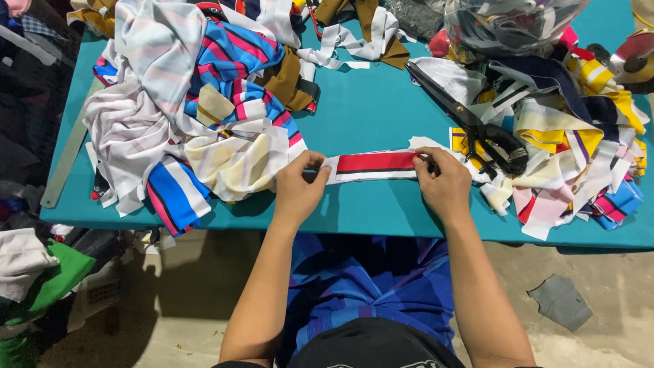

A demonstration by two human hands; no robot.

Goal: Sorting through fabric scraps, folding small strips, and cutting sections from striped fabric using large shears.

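A short strip of fabric (375, 164), red in the middle with black and white edges, lies flat on the teal table (368, 109). My left hand (298, 188) pinches its left end and my right hand (444, 182) pinches its right end, holding it stretched between them. Big black scissors (470, 123) lie just beyond my right hand, handles toward me.
A heap of striped fabric pieces (197, 109) covers the table's left side and another pile of scraps (579, 150) the right. A metal ruler (68, 153) lies along the left edge. A clear bag of scraps (511, 24) sits at the back right.
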